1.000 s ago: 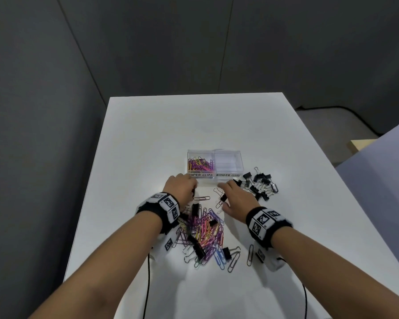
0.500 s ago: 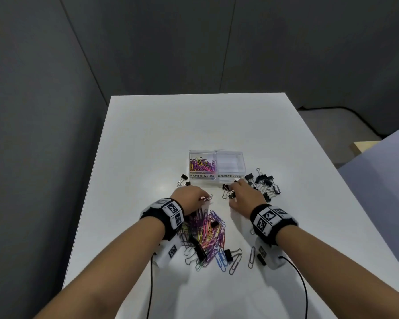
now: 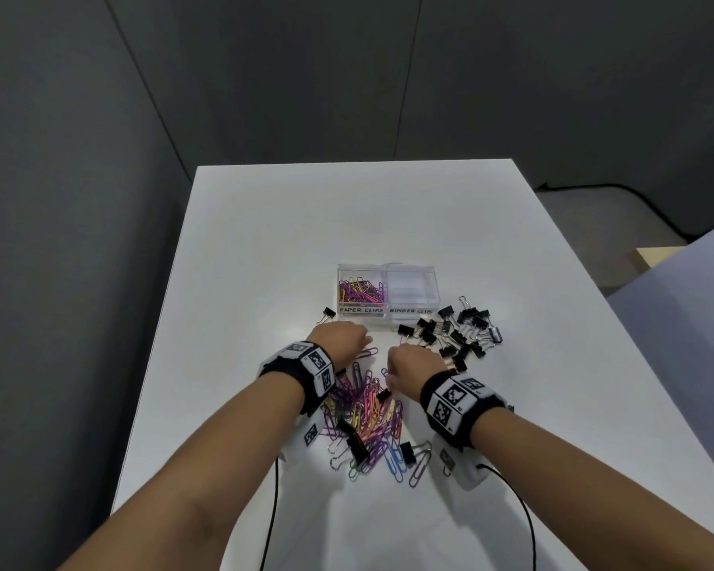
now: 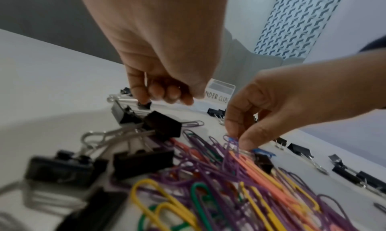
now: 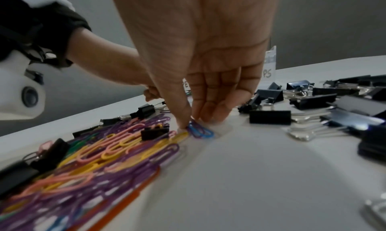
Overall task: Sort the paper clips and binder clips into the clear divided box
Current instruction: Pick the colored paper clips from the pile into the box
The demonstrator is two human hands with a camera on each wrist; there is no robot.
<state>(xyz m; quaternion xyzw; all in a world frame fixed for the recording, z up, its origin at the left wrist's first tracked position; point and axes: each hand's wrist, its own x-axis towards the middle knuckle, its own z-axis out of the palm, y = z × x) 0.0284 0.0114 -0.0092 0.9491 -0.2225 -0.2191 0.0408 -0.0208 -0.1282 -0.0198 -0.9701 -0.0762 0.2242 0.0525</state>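
My right hand pinches a blue paper clip at the far edge of the mixed pile on the desk. My left hand has its fingers curled, one fingertip on a small binder clip. The clear box stands just beyond: paper clips in its left compartment. Loose binder clips lie to its right.

Both forearms extended forward over the work surface, wrists banded. Left hand palm down, fingers curled under, index tip lowered onto a small dark object, grip not discernible. Right hand palm down beside it, thumb and fingertips drawn together, pinching downward.
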